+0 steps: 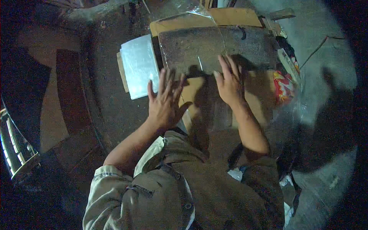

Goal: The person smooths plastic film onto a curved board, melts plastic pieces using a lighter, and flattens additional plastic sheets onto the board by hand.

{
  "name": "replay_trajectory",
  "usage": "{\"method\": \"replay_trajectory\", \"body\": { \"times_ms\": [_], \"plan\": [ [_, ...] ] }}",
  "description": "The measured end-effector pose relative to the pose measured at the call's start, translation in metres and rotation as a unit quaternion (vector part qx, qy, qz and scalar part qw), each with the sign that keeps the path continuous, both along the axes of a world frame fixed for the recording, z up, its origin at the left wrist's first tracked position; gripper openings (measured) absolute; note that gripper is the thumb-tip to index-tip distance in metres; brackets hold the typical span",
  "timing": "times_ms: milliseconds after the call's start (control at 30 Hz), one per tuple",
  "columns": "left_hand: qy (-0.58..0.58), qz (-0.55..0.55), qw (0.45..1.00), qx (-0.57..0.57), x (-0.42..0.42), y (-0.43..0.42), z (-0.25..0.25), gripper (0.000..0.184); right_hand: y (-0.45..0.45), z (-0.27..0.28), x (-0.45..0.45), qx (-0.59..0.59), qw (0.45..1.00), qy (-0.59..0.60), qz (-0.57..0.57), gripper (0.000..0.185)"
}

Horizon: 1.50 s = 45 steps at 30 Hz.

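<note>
My left hand (164,100) has its fingers spread and holds nothing. It is near the lower right corner of a stack of clear or whitish sheets (140,66). My right hand (231,83) is open too, its fingers apart, over the near edge of a dark, worn board (191,44). Whether its fingertips touch the board I cannot tell. A tan board (237,17) shows behind the dark one, and another tan surface (260,90) lies on the near side. A thin bright line (199,63) shows on the dark board between my hands.
A red and yellow wrapper or cloth (283,88) is at the right edge of the work surface. Clear plastic film hangs around that side. A thin stick or wire (317,49) lies on the floor at right. A white slatted object (14,142) is at far left.
</note>
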<state>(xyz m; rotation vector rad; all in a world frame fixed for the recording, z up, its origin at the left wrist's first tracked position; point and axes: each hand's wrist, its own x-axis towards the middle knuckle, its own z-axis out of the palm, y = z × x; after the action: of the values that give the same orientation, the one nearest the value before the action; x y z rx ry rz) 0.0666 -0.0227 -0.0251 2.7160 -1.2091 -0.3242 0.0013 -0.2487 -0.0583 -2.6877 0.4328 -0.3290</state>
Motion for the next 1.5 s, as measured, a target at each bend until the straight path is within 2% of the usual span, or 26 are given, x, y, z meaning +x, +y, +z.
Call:
{"method": "replay_trajectory", "body": {
  "times_ms": [67, 133, 200, 267, 333, 400, 467, 500, 533, 567, 600, 667, 700, 733, 800, 833, 867, 933, 967, 1133, 1233, 1300, 1333, 1367, 1433, 1500],
  "plan": [
    [0.096, -0.043, 0.994, 0.023, -0.016, 0.003, 0.008, 0.076, -0.001, 0.0, -0.026, 0.013, 1.0, -0.015, -0.011, 0.047],
    [0.08, -0.09, 0.993, 0.006, -0.041, 0.018, -0.014, 0.075, -0.003, -0.005, -0.055, 0.118, 0.993, 0.024, 0.018, 0.048],
    [0.064, -0.136, 0.989, -0.011, -0.059, 0.033, -0.032, 0.075, 0.0, -0.003, -0.078, 0.134, 0.989, 0.059, 0.018, 0.051],
    [0.149, -0.148, 0.978, 0.015, -0.071, 0.047, -0.041, 0.071, 0.006, -0.002, -0.094, 0.15, 0.984, 0.094, 0.019, 0.055],
    [0.164, -0.136, 0.977, 0.007, -0.074, 0.052, -0.037, 0.071, 0.012, -0.003, -0.104, 0.063, 0.991, 0.11, 0.037, 0.06],
    [0.258, -0.038, 0.965, -0.008, -0.077, 0.057, -0.027, 0.07, 0.016, -0.01, -0.111, 0.064, 0.989, 0.133, 0.025, 0.065],
    [0.239, 0.005, 0.969, -0.059, -0.09, 0.073, -0.063, 0.072, 0.022, -0.009, -0.11, 0.095, 0.991, 0.087, 0.017, 0.061],
    [0.267, 0.075, 0.957, -0.089, -0.086, 0.068, -0.061, 0.081, 0.022, -0.014, -0.11, 0.097, 0.991, 0.087, 0.016, 0.061],
    [0.293, 0.144, 0.938, -0.119, -0.085, 0.066, -0.058, 0.09, 0.02, -0.021, -0.111, 0.14, 0.986, 0.095, 0.006, 0.059],
    [0.39, 0.189, 0.896, -0.101, -0.081, 0.067, -0.051, 0.086, 0.017, -0.026, -0.11, 0.181, 0.978, 0.103, -0.005, 0.057],
    [0.389, 0.188, 0.896, -0.1, -0.08, 0.068, -0.069, 0.086, 0.016, -0.026, -0.109, 0.181, 0.978, 0.102, -0.007, 0.057],
    [0.605, 0.288, 0.68, -0.298, -0.086, 0.079, -0.117, 0.079, 0.014, -0.024, -0.108, 0.169, 0.98, 0.108, 0.019, 0.051],
    [0.617, 0.349, 0.667, -0.229, -0.081, 0.066, -0.09, 0.071, 0.013, -0.037, -0.113, 0.172, 0.982, 0.083, 0.012, 0.046],
    [0.618, 0.349, 0.666, -0.228, -0.079, 0.065, -0.092, 0.071, 0.012, -0.037, -0.113, 0.172, 0.981, 0.083, 0.011, 0.046],
    [0.707, 0.274, 0.579, -0.3, -0.076, 0.063, -0.093, 0.072, 0.01, -0.034, -0.113, 0.165, 0.98, 0.108, 0.016, 0.042],
    [0.707, 0.274, 0.579, -0.3, -0.076, 0.064, -0.087, 0.072, 0.009, -0.03, -0.111, 0.151, 0.979, 0.136, 0.006, 0.035],
    [0.681, 0.183, 0.638, -0.31, -0.076, 0.066, -0.079, 0.072, 0.008, -0.033, -0.112, 0.151, 0.979, 0.135, 0.006, 0.035],
    [0.647, 0.09, 0.689, -0.315, -0.076, 0.066, -0.073, 0.072, 0.007, -0.039, -0.115, 0.215, 0.966, 0.143, -0.002, 0.027],
    [0.639, 0.094, 0.699, -0.308, -0.077, 0.064, -0.076, 0.073, 0.007, -0.039, -0.117, 0.215, 0.966, 0.143, -0.002, 0.027],
    [0.638, 0.093, 0.689, -0.332, -0.077, 0.062, -0.073, 0.077, 0.005, -0.041, -0.125, 0.325, 0.94, 0.102, -0.032, 0.02],
    [0.673, 0.145, 0.672, -0.272, -0.074, 0.059, -0.069, 0.084, 0.0, -0.023, -0.13, 0.381, 0.917, 0.094, -0.072, 0.02],
    [0.667, 0.131, 0.662, -0.318, -0.075, 0.057, -0.063, 0.055, -0.013, -0.025, -0.138, 0.444, 0.891, 0.06, -0.078, 0.02],
    [0.667, 0.13, 0.662, -0.318, -0.076, 0.059, -0.065, 0.055, -0.016, -0.024, -0.14, 0.504, 0.859, 0.025, -0.083, 0.021],
    [0.614, 0.099, 0.713, -0.323, -0.079, 0.063, -0.069, 0.055, -0.021, -0.017, -0.146, 0.492, 0.862, 0.033, -0.117, 0.023],
    [0.557, 0.068, 0.76, -0.327, -0.077, 0.06, -0.065, 0.056, -0.033, -0.006, -0.153, 0.49, 0.865, 0.011, -0.109, 0.021],
    [0.684, 0.245, 0.641, -0.246, -0.075, 0.054, -0.06, 0.058, -0.041, 0.001, -0.163, 0.507, 0.855, -0.037, -0.104, 0.02]
  ]
}}
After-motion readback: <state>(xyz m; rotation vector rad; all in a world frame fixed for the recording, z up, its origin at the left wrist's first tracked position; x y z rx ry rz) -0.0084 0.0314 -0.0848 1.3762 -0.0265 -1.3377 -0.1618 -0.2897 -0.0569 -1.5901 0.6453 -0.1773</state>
